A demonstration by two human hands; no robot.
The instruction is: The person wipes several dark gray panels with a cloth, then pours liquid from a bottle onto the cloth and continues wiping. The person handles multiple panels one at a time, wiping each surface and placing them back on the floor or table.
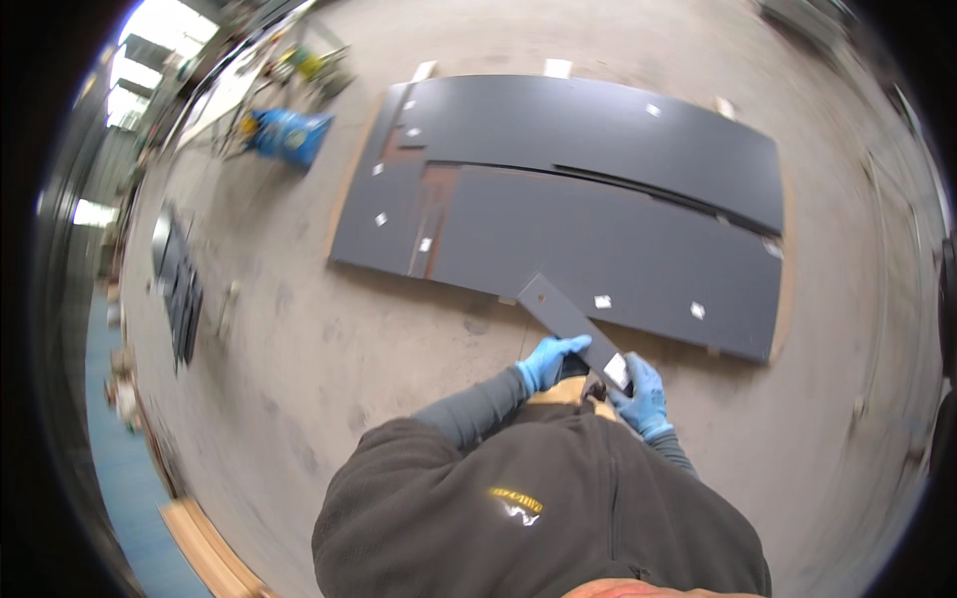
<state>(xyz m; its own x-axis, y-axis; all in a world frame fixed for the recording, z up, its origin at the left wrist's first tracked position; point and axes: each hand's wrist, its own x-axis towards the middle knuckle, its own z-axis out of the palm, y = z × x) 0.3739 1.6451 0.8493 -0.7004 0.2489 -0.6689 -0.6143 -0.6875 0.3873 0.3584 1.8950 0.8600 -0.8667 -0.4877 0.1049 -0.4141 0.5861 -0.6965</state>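
Angling up and to the right, the left forearm (471,407) ends in a blue-gloved left hand (551,365) grasping the left long edge of a narrow dark strip (566,315). The strip slants in front of the torso (538,488), its far end overlapping, in view, the large grey panels (608,234). The right hand (646,399) clasps its near end beside a white label (617,372), fingers curled.

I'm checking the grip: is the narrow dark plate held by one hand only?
No, the gloved left hand and gloved right hand both hold the narrow dark plate.
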